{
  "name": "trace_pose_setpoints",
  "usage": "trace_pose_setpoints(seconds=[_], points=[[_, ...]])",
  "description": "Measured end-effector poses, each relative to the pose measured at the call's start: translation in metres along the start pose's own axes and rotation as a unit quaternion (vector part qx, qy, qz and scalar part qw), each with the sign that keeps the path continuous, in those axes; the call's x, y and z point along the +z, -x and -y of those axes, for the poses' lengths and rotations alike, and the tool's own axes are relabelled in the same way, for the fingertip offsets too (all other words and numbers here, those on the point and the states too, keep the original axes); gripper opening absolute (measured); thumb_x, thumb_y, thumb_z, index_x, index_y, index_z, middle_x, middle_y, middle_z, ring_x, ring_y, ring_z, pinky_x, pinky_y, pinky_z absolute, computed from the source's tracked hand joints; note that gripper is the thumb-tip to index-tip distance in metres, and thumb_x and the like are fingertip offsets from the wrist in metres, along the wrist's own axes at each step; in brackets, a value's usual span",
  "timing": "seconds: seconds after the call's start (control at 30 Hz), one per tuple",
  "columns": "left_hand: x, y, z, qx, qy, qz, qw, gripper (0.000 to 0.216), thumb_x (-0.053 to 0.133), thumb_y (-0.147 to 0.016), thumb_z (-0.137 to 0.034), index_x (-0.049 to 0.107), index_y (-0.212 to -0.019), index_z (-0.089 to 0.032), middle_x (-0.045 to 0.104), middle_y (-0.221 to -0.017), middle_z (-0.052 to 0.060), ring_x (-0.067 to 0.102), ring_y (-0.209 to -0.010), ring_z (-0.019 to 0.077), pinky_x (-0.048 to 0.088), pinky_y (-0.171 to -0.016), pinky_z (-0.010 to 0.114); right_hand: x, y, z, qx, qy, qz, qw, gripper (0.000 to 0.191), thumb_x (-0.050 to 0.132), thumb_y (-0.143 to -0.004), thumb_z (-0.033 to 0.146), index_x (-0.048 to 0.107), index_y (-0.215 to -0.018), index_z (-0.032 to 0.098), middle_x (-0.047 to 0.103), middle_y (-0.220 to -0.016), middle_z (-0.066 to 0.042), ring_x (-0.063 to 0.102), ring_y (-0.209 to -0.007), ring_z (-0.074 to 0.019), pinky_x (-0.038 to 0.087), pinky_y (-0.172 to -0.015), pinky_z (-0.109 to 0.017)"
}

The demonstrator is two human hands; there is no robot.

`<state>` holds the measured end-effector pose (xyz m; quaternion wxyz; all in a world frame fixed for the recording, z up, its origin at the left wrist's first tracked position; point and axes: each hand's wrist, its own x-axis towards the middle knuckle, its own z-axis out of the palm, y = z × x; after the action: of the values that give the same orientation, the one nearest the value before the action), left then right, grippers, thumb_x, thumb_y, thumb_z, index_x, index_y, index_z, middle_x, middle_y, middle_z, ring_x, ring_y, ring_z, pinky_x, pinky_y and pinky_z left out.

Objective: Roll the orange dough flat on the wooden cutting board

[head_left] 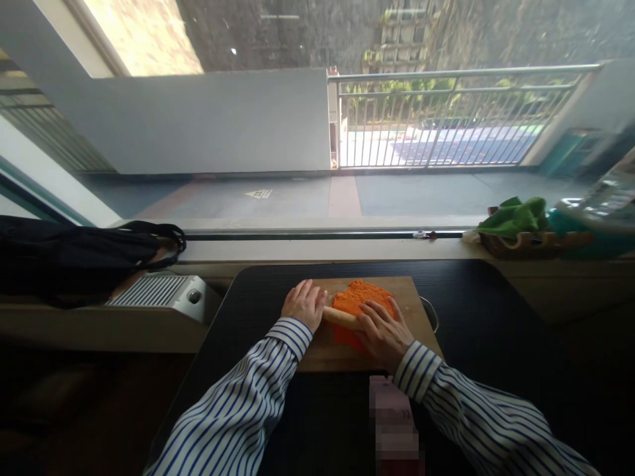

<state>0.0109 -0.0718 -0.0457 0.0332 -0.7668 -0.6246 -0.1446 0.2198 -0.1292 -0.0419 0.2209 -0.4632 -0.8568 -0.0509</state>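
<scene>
A flat sheet of orange dough (361,297) lies on a wooden cutting board (417,317) on a dark table (486,317). A light wooden rolling pin (340,317) lies across the near part of the dough. My left hand (303,304) rests palm-down on the pin's left end, fingers stretched out. My right hand (381,330) lies flat over the pin's right part and the dough, fingers extended. Both arms wear white sleeves with blue stripes.
A black bag (74,254) sits on the ledge at left above a white vent unit (159,294). A wooden bowl with green cloth (516,228) stands on the sill at right. A pink object (391,416), blurred, stands near the table's front. A window faces a balcony railing.
</scene>
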Motion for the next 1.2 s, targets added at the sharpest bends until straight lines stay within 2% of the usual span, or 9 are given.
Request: trace_pose_setpoints(seconds=[0.13, 0.27, 0.47, 0.63, 0.9, 1.03, 1.2], points=[[-0.005, 0.01, 0.009, -0.001, -0.001, 0.018, 1.0, 0.052, 0.024, -0.09, -0.042, 0.056, -0.114, -0.01, 0.052, -0.125, 0.015, 0.044, -0.118, 0.0238, 0.034, -0.101, 0.038, -0.001, -0.002, 0.003, -0.029, -0.015, -0.002, 0.999, 0.018, 0.046, -0.088, 0.025, 0.056, -0.1, 0.018, 0.063, -0.104, -0.006, 0.048, -0.107, -0.0174, 0.008, -0.106, -0.045], [-0.004, 0.008, 0.013, -0.006, -0.004, 0.018, 1.0, 0.05, 0.026, -0.089, -0.041, 0.055, -0.116, -0.01, 0.052, -0.126, 0.014, 0.044, -0.119, 0.0238, 0.034, -0.101, 0.039, -0.002, -0.005, 0.008, -0.019, -0.004, 0.005, 1.0, 0.015, 0.046, -0.087, 0.024, 0.057, -0.097, 0.018, 0.062, -0.105, -0.007, 0.047, -0.108, -0.0179, 0.012, -0.105, -0.046], [0.004, -0.002, 0.008, -0.019, -0.018, 0.004, 1.0, 0.05, 0.025, -0.089, -0.038, 0.05, -0.122, -0.009, 0.048, -0.13, 0.014, 0.037, -0.124, 0.0267, 0.031, -0.102, 0.043, 0.003, -0.01, 0.005, -0.007, 0.03, 0.01, 0.999, 0.018, 0.048, -0.086, 0.03, 0.06, -0.093, 0.019, 0.06, -0.11, -0.008, 0.044, -0.111, -0.0212, 0.011, -0.104, -0.05], [0.007, -0.011, 0.003, -0.014, -0.014, -0.014, 1.0, 0.05, 0.023, -0.089, -0.037, 0.048, -0.124, -0.011, 0.048, -0.13, 0.013, 0.035, -0.125, 0.0255, 0.027, -0.104, 0.044, 0.003, -0.012, -0.001, 0.007, 0.041, 0.013, 0.999, 0.021, 0.047, -0.086, 0.032, 0.062, -0.094, 0.02, 0.061, -0.11, -0.008, 0.045, -0.11, -0.0208, 0.009, -0.104, -0.049], [0.008, -0.023, -0.003, -0.029, -0.009, -0.014, 0.999, 0.048, 0.023, -0.089, -0.036, 0.048, -0.125, -0.014, 0.049, -0.13, 0.01, 0.035, -0.125, 0.023, 0.023, -0.105, 0.043, 0.005, -0.014, -0.006, 0.017, 0.059, -0.003, 0.998, 0.025, 0.043, -0.088, 0.032, 0.061, -0.101, 0.019, 0.063, -0.107, -0.007, 0.048, -0.106, -0.0201, 0.009, -0.104, -0.047], [0.011, -0.034, -0.006, -0.04, -0.007, -0.019, 0.999, 0.046, 0.024, -0.089, -0.038, 0.047, -0.125, -0.019, 0.05, -0.129, 0.007, 0.036, -0.125, 0.0212, 0.022, -0.106, 0.043, 0.003, -0.018, -0.009, 0.024, 0.076, -0.009, 0.997, 0.024, 0.043, -0.088, 0.03, 0.063, -0.098, 0.02, 0.063, -0.107, -0.008, 0.048, -0.105, -0.0205, 0.01, -0.104, -0.048], [0.016, -0.045, -0.007, -0.037, 0.005, -0.012, 0.999, 0.047, 0.025, -0.089, -0.039, 0.045, -0.127, -0.02, 0.048, -0.131, 0.007, 0.035, -0.125, 0.0214, 0.021, -0.106, 0.044, 0.001, -0.023, -0.012, 0.041, 0.085, -0.006, 0.996, 0.023, 0.043, -0.088, 0.027, 0.064, -0.094, 0.02, 0.064, -0.106, -0.007, 0.048, -0.105, -0.0205, 0.011, -0.104, -0.047]])
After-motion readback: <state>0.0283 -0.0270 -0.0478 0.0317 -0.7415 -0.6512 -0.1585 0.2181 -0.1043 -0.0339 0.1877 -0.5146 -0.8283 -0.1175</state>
